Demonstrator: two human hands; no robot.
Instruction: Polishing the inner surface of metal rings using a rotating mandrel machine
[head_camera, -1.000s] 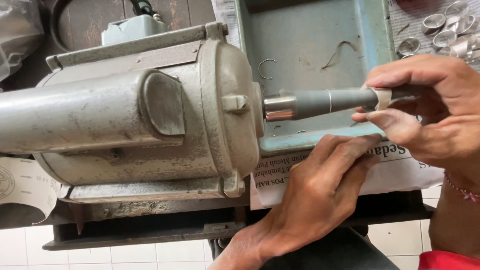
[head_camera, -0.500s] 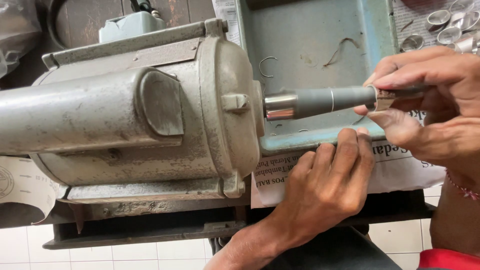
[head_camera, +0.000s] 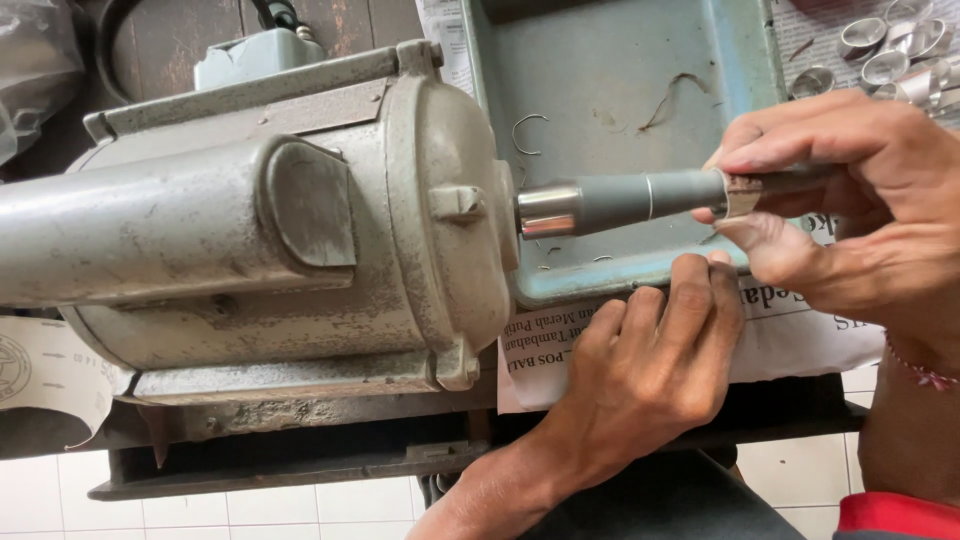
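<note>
A large grey electric motor (head_camera: 260, 230) lies on its side, with a tapered grey spindle (head_camera: 620, 198) sticking out to the right over a blue-green metal tray (head_camera: 620, 70). A thin silver ring (head_camera: 648, 196) sits around the spindle. My right hand (head_camera: 850, 200) pinches a small brownish band (head_camera: 740, 192) against the spindle's thin end, thumb below and fingers above. My left hand (head_camera: 640, 370) rests palm down on a sheet of newspaper (head_camera: 800, 335) just below the spindle. Its bent fingers hold nothing, and the fingertips touch the tray's front edge.
Several silver rings (head_camera: 880, 50) lie on newspaper at the top right, beyond the tray. Bits of wire lie in the tray. The motor sits on a dark bench (head_camera: 300, 450) above a white tiled floor. A paper strip (head_camera: 50, 370) hangs at the left.
My left hand has slid a little up, so its fingertips now reach the tray's edge. My right hand keeps its pinch on the spindle's end, barely shifted.
</note>
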